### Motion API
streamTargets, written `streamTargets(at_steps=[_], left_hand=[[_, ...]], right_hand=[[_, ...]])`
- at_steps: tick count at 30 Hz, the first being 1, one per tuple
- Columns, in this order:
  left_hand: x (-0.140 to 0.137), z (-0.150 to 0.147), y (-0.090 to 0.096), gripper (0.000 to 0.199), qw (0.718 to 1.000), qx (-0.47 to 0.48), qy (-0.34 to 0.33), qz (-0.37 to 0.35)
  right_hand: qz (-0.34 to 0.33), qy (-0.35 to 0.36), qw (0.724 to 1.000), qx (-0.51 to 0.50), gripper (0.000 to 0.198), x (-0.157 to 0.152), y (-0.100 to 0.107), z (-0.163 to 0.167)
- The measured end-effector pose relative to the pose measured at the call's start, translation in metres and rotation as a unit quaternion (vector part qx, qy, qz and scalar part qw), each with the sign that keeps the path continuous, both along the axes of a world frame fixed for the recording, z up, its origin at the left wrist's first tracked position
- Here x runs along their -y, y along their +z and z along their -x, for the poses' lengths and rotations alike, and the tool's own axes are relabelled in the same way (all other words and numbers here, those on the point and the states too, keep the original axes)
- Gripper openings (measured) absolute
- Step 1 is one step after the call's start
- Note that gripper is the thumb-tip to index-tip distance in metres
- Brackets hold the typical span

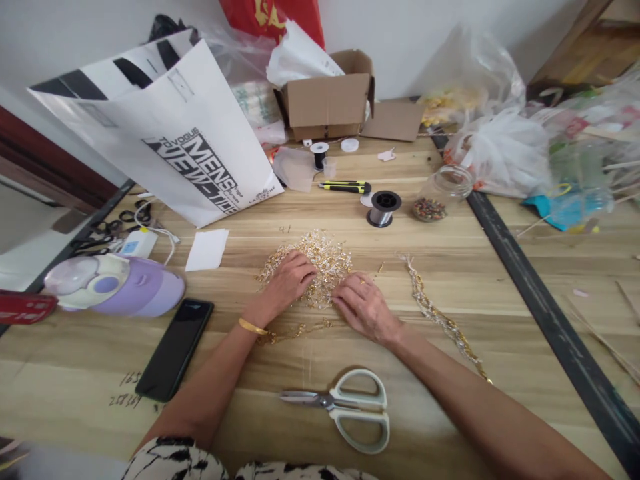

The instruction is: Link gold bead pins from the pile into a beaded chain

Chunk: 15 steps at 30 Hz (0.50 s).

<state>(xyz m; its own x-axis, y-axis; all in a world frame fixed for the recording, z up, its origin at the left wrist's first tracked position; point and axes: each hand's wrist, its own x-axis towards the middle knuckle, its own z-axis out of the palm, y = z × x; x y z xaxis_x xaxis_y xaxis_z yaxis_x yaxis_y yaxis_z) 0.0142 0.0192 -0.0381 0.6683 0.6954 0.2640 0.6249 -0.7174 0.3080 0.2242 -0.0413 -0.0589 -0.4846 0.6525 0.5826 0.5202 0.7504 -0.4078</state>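
Note:
A pile of small gold and clear beads lies in the middle of the wooden table. My left hand rests at the pile's left side, fingers bent and pressed together; whatever they pinch is hidden. At the lower right edge of the pile, my right hand has its fingertips closed on something too small to make out. A thin beaded strand runs along the table below both hands. To the right lies a bundle of gold and clear beaded strands. Scissors with pale handles lie nearer to me.
On the left are a phone, a purple bottle, a paper piece and a large white bag. Behind the pile lie a wire spool, a cutter knife, a bead jar and a cardboard box.

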Motion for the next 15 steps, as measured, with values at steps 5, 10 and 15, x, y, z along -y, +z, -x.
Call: streamTargets(at_steps=[5, 10, 15], left_hand=[[-0.0010, 0.0005, -0.0017, 0.017, 1.000, 0.011, -0.009, -0.017], [-0.0006, 0.0005, -0.0019, 0.017, 0.999, 0.019, -0.009, -0.025], [0.0005, 0.0002, 0.0003, 0.019, 1.000, 0.015, -0.001, -0.018]], right_hand=[[-0.045, 0.016, 0.997, 0.065, 0.014, 0.0029, 0.0033, 0.0021], [-0.079, 0.028, 0.992, 0.092, 0.016, 0.0049, 0.0043, 0.0043], [-0.096, 0.033, 0.989, 0.109, 0.016, 0.0057, 0.0069, 0.0055]])
